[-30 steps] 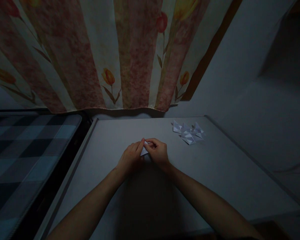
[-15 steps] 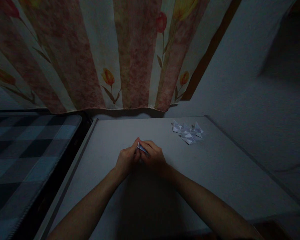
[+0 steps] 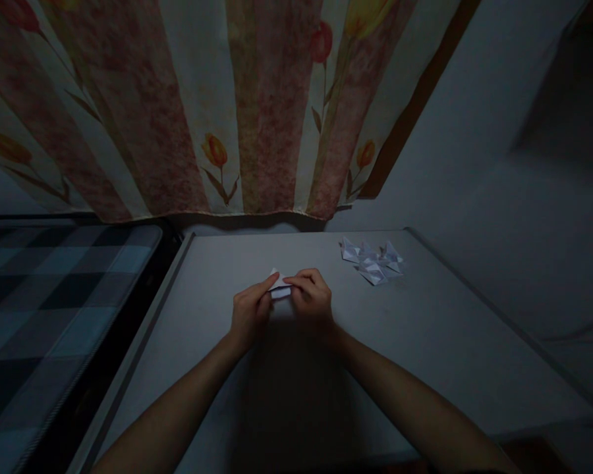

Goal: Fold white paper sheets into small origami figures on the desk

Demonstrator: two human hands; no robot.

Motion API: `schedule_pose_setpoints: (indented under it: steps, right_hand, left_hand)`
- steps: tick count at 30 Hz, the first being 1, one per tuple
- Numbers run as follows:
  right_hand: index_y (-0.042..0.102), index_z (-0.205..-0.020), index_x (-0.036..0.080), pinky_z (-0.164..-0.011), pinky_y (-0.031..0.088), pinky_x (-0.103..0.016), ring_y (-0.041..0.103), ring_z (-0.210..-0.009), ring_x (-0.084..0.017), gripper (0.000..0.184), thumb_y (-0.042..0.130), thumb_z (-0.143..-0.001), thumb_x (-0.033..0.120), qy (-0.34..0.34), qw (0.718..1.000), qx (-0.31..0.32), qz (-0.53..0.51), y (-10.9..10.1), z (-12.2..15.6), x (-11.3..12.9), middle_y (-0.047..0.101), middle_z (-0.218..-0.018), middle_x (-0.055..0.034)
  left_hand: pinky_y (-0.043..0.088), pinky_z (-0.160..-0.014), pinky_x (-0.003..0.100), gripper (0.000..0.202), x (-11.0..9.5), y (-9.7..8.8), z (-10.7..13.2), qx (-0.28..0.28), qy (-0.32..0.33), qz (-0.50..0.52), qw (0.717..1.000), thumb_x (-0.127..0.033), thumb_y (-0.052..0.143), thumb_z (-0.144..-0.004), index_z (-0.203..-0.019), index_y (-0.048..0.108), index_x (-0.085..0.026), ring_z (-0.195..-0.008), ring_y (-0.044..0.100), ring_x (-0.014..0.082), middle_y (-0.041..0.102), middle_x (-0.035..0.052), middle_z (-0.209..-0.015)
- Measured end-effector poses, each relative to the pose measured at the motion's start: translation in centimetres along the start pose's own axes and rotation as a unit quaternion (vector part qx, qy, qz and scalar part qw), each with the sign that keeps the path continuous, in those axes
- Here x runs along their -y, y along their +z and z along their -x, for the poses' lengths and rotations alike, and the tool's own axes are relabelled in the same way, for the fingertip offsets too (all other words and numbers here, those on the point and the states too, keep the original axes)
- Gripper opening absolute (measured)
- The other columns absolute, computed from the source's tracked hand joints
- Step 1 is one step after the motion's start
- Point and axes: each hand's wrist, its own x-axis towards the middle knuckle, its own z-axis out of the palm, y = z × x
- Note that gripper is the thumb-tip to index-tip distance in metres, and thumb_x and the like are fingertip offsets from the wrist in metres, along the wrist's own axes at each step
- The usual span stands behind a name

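A small folded piece of white paper [image 3: 281,292] is held between both hands above the middle of the table. My left hand [image 3: 250,309] pinches its left side, thumb on top. My right hand [image 3: 313,299] grips its right side with thumb and fingers. The paper has a pointed top and an open fold facing me; its outer ends are hidden by the fingers. Several folded white paper shapes [image 3: 373,270], with pointed tips like origami boats, lie grouped farther off to the right.
The white table [image 3: 415,368] has a raised edge along its left side. A checked mattress [image 3: 69,316] lies left of it. Behind hangs a striped curtain with tulips [image 3: 267,118], and a pale wall [image 3: 474,197] stands at the right. The light is dim.
My hands have moved slightly apart and turned the folded paper, so its wide side and open fold now face me. The group of paper shapes has stayed in place.
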Motion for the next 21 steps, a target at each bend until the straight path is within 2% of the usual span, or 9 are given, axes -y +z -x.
schedule_pose_setpoints:
  steps: [3, 5, 9, 12, 14, 16, 19, 21]
  right_hand:
    - [0.072, -0.083, 0.022, -0.066, 0.053, -0.030, 0.061, -0.083, -0.017, 0.021, 0.052, -0.080, 0.018, 0.090, 0.991, 0.016, -0.097, -0.3, -0.4, -1.0, 0.062, -0.102, -0.0078]
    - [0.072, -0.081, 0.022, -0.066, 0.054, -0.030, 0.063, -0.087, -0.018, 0.019, 0.054, -0.079, 0.020, 0.146, 0.978, 0.043, -0.146, -0.4, -0.4, -1.6, 0.064, -0.107, -0.0078]
    - [0.072, -0.079, 0.021, -0.077, 0.055, -0.033, 0.063, -0.095, -0.020, 0.012, 0.061, -0.075, 0.024, 0.159, 0.970, 0.061, -0.175, -0.4, -0.2, -1.9, 0.068, -0.102, -0.0074]
    - [0.070, -0.080, 0.020, -0.073, 0.056, -0.031, 0.064, -0.093, -0.020, 0.012, 0.068, -0.070, 0.027, 0.163, 0.966, 0.078, -0.183, -0.3, -0.1, -1.7, 0.066, -0.102, -0.0084]
    - [0.069, -0.086, 0.020, -0.071, 0.056, -0.030, 0.063, -0.091, -0.019, 0.020, 0.069, -0.068, 0.027, 0.176, 0.963, 0.084, -0.184, -0.2, 0.0, -1.6, 0.065, -0.100, -0.0078]
    - [0.067, -0.095, 0.021, -0.071, 0.055, -0.029, 0.063, -0.091, -0.019, 0.027, 0.068, -0.068, 0.026, 0.182, 0.960, 0.088, -0.191, -0.1, -0.1, -1.5, 0.063, -0.100, -0.0071]
    - [0.066, -0.098, 0.022, -0.068, 0.055, -0.028, 0.061, -0.092, -0.019, 0.026, 0.064, -0.072, 0.025, 0.171, 0.960, 0.092, -0.200, -0.3, -0.2, -1.6, 0.062, -0.102, -0.0066]
    - [0.066, -0.094, 0.021, -0.066, 0.054, -0.027, 0.061, -0.089, -0.018, 0.021, 0.062, -0.073, 0.024, 0.167, 0.964, 0.073, -0.194, -0.4, -0.3, -1.7, 0.061, -0.100, -0.0066]
  left_hand:
    - [0.051, -0.062, 0.026, 0.035, 0.2, -0.1, -0.4, 0.008, -0.083, 0.181, 0.980, -0.022, 0.043, -0.085, -0.109, 0.068, -0.016, -0.057, 0.062, 0.0122, 0.066, 0.0016, -0.068]
    - [0.052, -0.061, 0.027, 0.033, 0.3, -0.1, -0.6, 0.006, -0.130, 0.253, 0.959, -0.024, 0.045, -0.083, -0.102, 0.069, -0.013, -0.059, 0.064, 0.0133, 0.068, 0.0041, -0.073]
    - [0.052, -0.060, 0.025, 0.025, 0.1, -0.1, -0.7, 0.003, -0.176, 0.249, 0.952, -0.029, 0.059, -0.075, -0.091, 0.068, -0.013, -0.063, 0.066, 0.0154, 0.068, 0.0032, -0.071]
    - [0.047, -0.048, 0.021, 0.021, 0.0, 0.1, -0.7, -0.016, -0.210, 0.207, 0.955, -0.032, 0.069, -0.069, -0.078, 0.061, -0.015, -0.055, 0.063, 0.0134, 0.064, -0.0010, -0.065]
    - [0.047, -0.047, 0.020, 0.023, 0.1, 0.3, -0.6, -0.020, -0.211, 0.206, 0.955, -0.031, 0.069, -0.069, -0.081, 0.056, -0.017, -0.053, 0.062, 0.0125, 0.062, -0.0034, -0.065]
    - [0.050, -0.051, 0.022, 0.029, 0.3, 0.3, -0.5, -0.010, -0.192, 0.217, 0.957, -0.030, 0.067, -0.072, -0.094, 0.053, -0.018, -0.055, 0.063, 0.0120, 0.064, -0.0029, -0.072]
    - [0.054, -0.060, 0.025, 0.035, 0.5, 0.2, -0.3, 0.025, -0.134, 0.214, 0.967, -0.033, 0.063, -0.077, -0.107, 0.052, -0.019, -0.065, 0.065, 0.0118, 0.066, 0.0048, -0.098]
    - [0.055, -0.064, 0.027, 0.035, 0.6, 0.0, -0.2, 0.049, -0.104, 0.223, 0.968, -0.038, 0.059, -0.080, -0.108, 0.054, -0.018, -0.070, 0.066, 0.0132, 0.065, 0.0076, -0.104]
